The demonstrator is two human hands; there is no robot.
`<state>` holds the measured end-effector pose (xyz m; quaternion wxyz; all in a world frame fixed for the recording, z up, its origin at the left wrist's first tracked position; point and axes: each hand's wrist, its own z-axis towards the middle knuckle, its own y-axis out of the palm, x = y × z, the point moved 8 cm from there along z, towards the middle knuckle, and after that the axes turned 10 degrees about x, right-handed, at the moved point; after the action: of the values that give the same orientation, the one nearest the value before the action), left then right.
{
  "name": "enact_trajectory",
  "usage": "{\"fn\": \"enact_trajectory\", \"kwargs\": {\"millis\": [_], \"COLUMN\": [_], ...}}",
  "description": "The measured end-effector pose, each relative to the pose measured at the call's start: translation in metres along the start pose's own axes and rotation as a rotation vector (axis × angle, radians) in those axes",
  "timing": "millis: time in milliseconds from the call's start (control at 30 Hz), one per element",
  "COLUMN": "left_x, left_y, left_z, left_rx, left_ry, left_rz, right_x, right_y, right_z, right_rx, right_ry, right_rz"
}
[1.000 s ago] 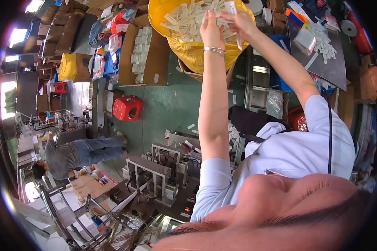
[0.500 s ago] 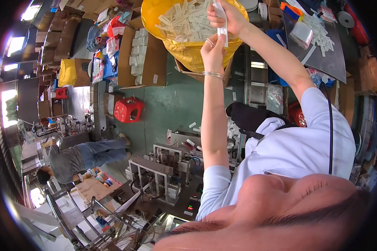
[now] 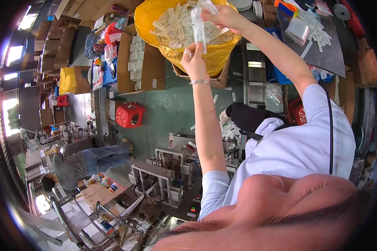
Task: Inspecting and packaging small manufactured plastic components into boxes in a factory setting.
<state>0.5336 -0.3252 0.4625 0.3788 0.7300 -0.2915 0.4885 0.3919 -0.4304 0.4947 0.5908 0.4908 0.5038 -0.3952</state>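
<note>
My left hand [image 3: 193, 60], with a metal bangle at its wrist, pinches the lower end of a white printed packet strip [image 3: 199, 33]. The strip stands nearly upright above the heap. My right hand [image 3: 227, 19] is closed on a small white packet [image 3: 209, 6] beside the strip's upper end. Whether this packet is joined to the strip I cannot tell. Below both hands is a yellow plastic bag [image 3: 176, 54] with a wide mouth, set in a cardboard box. Inside it lies a heap of thin white and cream packets [image 3: 171, 25].
A cardboard carton [image 3: 153, 71] with stacked white packs stands left of the bag. Farther left is a red stool [image 3: 130, 115]. Metal machinery [image 3: 159, 180] fills the near side. A co-worker [image 3: 71, 165] leans over a bench. Loose packets cover a dark table [image 3: 318, 37] at right.
Both hands were close together on one white strip. They have moved left; my left hand is lower, and my right hand is now apart from it with a packet in its fingers.
</note>
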Motion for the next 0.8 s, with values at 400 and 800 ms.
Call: {"fn": "enact_trajectory", "kwargs": {"millis": [400, 800], "left_x": [0.000, -0.003], "left_y": [0.006, 0.015], "left_z": [-0.001, -0.008], "left_rx": [-0.132, -0.294], "left_ry": [-0.103, -0.236], "left_rz": [-0.021, -0.235], "right_x": [0.026, 0.030], "right_y": [0.020, 0.012], "right_z": [-0.007, 0.009], "right_rx": [-0.143, -0.075], "right_ry": [0.293, 0.253], "right_rz": [0.206, 0.183]}}
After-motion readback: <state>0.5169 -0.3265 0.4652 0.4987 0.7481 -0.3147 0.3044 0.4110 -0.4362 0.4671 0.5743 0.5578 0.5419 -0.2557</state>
